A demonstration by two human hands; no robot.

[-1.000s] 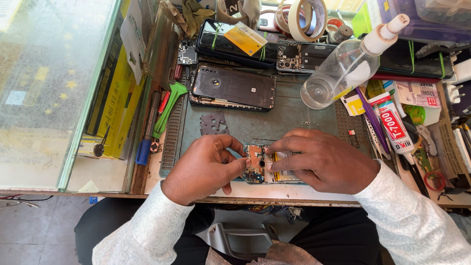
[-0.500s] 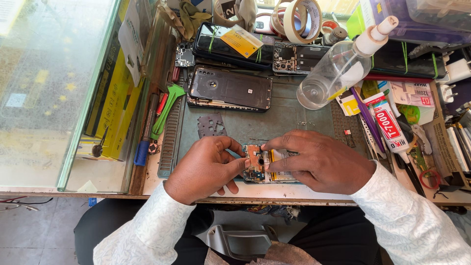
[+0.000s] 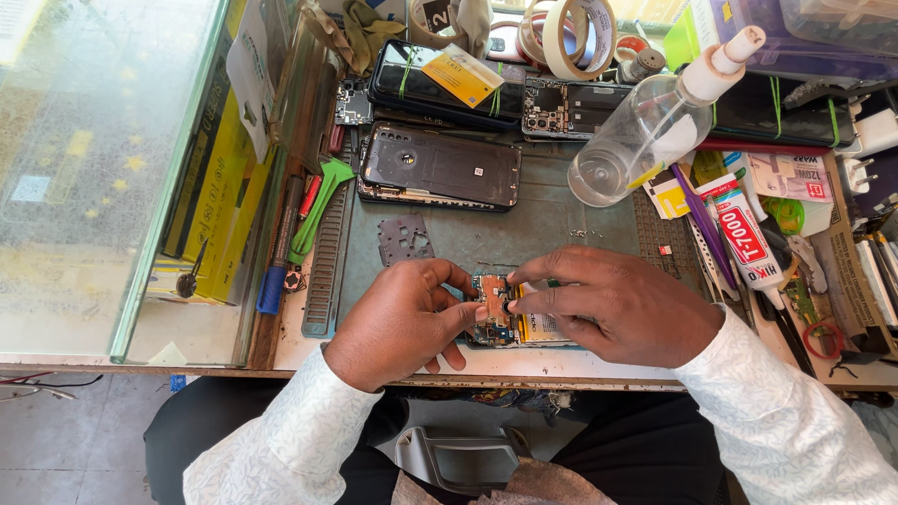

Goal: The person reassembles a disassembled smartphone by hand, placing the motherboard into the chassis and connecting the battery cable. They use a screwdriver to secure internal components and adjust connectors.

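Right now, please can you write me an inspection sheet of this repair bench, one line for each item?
Surface: grey-green work mat on a crowded bench.
Job's things: opened phone with exposed circuit board and yellow battery, lying flat at the mat's near edge.
Clutter: dark phone back cover, perforated grey metal plate, clear plastic bottle with white nozzle, white glue tube with red label, tape rolls, green plastic pry tool.
Hands: left hand and right hand both touch the phone's board with fingertips.
Cables: thin wire below the bench's left edge.
Surroundings: glass counter panel on the left.
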